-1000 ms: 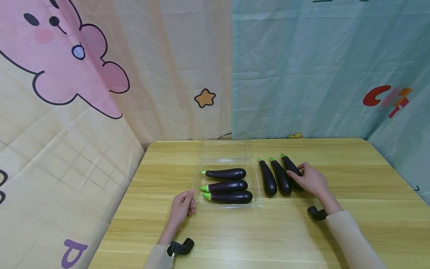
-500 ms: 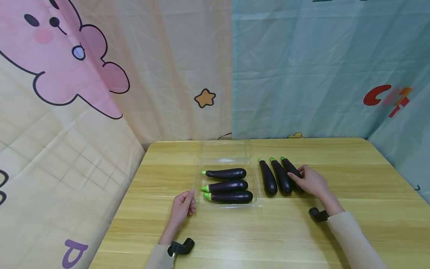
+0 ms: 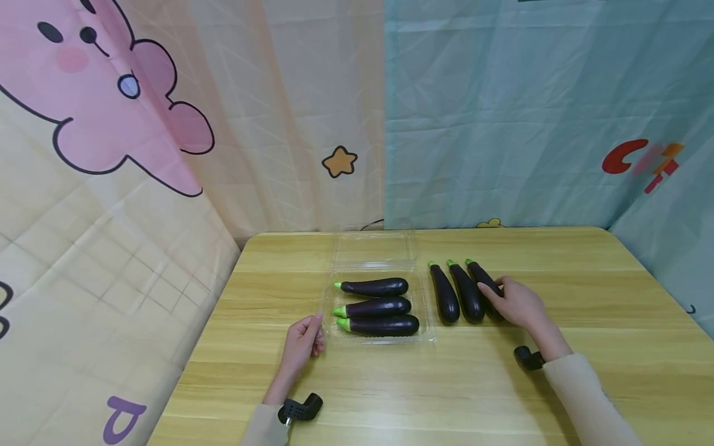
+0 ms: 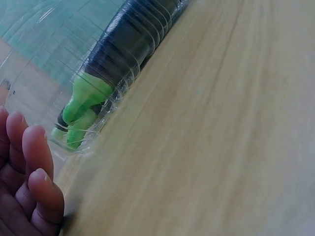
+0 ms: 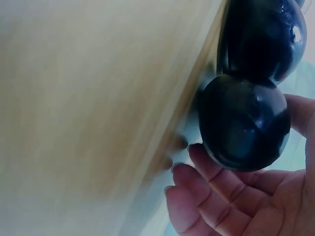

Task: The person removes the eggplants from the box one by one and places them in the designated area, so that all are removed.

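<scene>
My right hand (image 3: 519, 301) holds the rightmost of three loose dark eggplants, thumb on one side and fingers on the other. That eggplant (image 5: 243, 123) shows its rounded end in the right wrist view, against the middle eggplant (image 3: 467, 294). The left eggplant (image 3: 444, 294) lies beside them, green stem pointing away. My left hand (image 3: 304, 341) pinches the left rim of an open clear plastic box (image 3: 426, 331); in the left wrist view its fingers (image 4: 37, 147) are at the box's corner. Three eggplants lie crosswise in the box, the nearest eggplant (image 3: 382, 326) with its green stem to the left.
The box's clear lid (image 3: 374, 249) lies folded back toward the far edge of the wooden table (image 3: 435, 390). Printed curtains (image 3: 474, 124) hang behind the table and at both sides. Each wrist carries a small black camera.
The rightmost eggplant and my right hand have shifted slightly toward me, drawing its stem end nearer. My left hand and the box with its eggplants have stayed put.
</scene>
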Available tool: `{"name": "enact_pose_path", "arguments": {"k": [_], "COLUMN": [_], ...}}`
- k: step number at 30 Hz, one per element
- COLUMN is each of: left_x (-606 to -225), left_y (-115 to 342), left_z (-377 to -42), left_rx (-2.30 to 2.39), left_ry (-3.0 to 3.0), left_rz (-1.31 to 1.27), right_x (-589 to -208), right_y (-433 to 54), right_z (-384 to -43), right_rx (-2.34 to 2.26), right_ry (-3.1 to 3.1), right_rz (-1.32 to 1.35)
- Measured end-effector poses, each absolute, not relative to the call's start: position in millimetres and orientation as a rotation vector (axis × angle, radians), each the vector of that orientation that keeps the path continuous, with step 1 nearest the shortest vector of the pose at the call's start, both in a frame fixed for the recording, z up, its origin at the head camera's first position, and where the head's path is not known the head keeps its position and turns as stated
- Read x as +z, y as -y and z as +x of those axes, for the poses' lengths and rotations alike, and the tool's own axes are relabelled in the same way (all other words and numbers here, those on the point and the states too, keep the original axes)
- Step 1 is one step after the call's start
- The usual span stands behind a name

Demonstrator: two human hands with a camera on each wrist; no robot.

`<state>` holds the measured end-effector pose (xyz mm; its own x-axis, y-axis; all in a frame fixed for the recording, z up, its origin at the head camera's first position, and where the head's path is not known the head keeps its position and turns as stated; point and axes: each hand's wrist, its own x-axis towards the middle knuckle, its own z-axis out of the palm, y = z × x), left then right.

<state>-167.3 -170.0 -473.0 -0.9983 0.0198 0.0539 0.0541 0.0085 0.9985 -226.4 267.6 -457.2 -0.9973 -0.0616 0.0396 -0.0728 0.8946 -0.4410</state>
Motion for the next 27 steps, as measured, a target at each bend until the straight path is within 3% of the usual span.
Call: {"name": "enact_pose_path", "arguments": {"k": [15,27], "left_x": [-472.0,-500.7], "left_y": [170.4,175.9], "left_z": [-167.6,-181.1], "left_rx": [-2.199,-2.211], "left_ry": [2.218,2.177], "left_rz": [-0.081,-0.050], "right_x": [-456.2,-456.6], "right_y": [-267.3,-268.8], "right_z": [-221.8,-221.6], "right_rx": [0.632,0.625], "right_ry": [3.044,3.047], "right_rz": [0.141,0.126]}}
